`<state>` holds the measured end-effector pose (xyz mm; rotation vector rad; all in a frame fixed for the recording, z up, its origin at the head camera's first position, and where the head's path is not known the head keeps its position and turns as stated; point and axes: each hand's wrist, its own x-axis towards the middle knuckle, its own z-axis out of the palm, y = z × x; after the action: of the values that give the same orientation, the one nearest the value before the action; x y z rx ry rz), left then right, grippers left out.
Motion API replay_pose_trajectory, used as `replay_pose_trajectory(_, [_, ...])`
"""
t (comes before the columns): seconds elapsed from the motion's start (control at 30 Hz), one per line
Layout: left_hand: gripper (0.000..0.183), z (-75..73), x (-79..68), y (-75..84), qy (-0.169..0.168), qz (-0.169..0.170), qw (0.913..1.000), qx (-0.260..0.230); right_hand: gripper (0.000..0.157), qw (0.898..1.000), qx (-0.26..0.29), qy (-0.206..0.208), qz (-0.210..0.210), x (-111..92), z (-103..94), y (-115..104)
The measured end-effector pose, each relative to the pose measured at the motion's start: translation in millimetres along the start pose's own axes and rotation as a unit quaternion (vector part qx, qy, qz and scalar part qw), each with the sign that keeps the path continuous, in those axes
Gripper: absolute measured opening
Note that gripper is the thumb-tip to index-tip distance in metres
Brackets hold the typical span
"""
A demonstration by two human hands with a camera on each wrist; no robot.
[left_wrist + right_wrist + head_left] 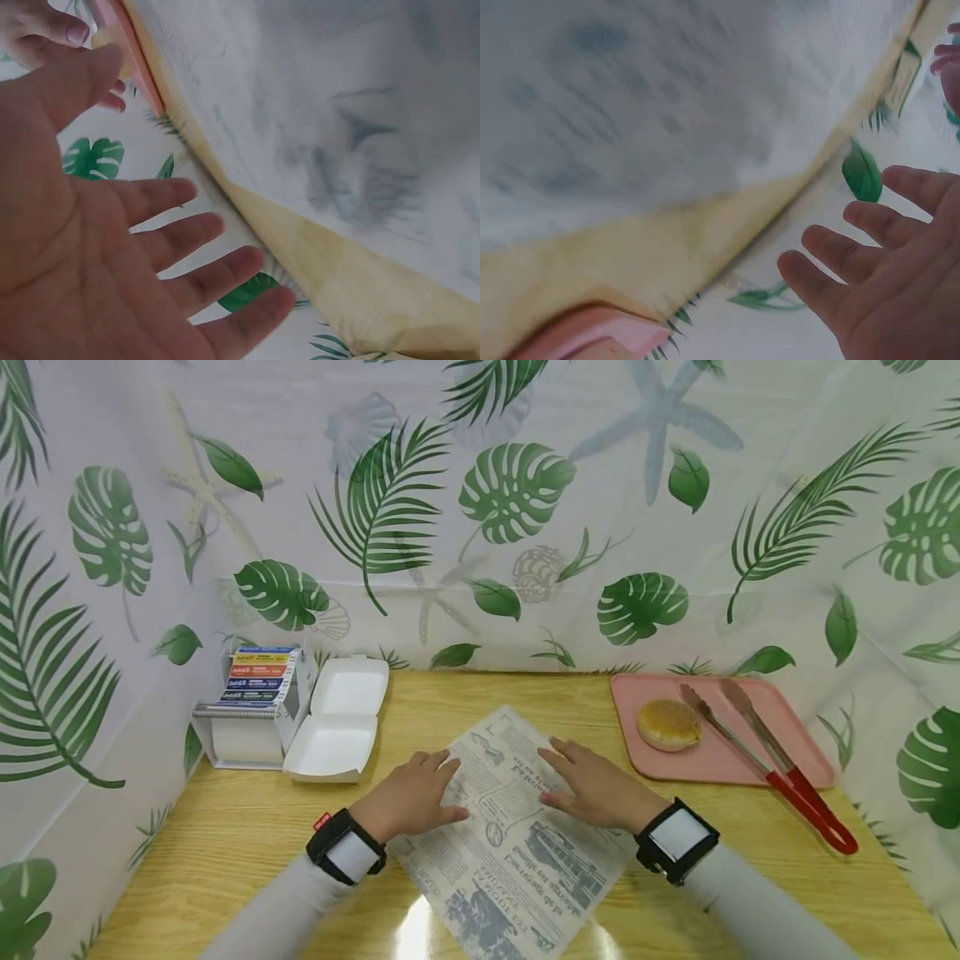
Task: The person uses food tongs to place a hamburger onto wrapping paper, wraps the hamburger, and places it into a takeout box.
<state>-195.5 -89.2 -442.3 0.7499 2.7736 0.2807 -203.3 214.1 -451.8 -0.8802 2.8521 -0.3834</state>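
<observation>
A sheet of newsprint-patterned paper (517, 827) lies on the wooden table, turned so one corner points to the back wall. My left hand (414, 797) is over its left edge, fingers spread and relaxed. Over the right side of the paper is my right hand (596, 783), its fingers likewise extended. Neither holds anything. In the left wrist view the left hand's palm (112, 247) faces the camera with the paper (337, 135) beyond. The right wrist view shows the right hand's fingers (840, 259) apart from the paper (630, 105).
A pink tray (652, 768) at the right bears a bun (669, 725) and red-handled tongs (780, 777), whose handles overhang its front edge. At the back left, an opened white clamshell box (333, 743) stands beside a dispenser (247, 727) with several colored labels.
</observation>
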Motion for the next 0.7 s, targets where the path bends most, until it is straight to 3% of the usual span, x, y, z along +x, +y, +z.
replay_pose_trajectory(0.1, [0.081,11.9,-17.7,-4.2,-0.017,-0.004,0.9998,0.0,0.072,1.0,-0.007,-0.019,-0.003,-20,12.0,-2])
replay_pose_trajectory(0.23, [0.083,22.7,-29.9,-9.2,-0.024,-0.013,0.9996,-0.011,0.071,1.0,-0.018,-0.018,0.004,-35,22.2,-2])
replay_pose_trajectory(0.5, [0.088,37.3,-36.6,-11.1,-0.031,-0.003,0.9991,-0.028,0.071,1.0,0.005,-0.026,0.003,-40,30.8,2])
replay_pose_trajectory(0.7, [0.089,40.4,-40.2,-9.4,-0.022,-0.005,0.9995,-0.021,0.073,0.999,0.006,-0.034,0.006,-40,35.1,1])
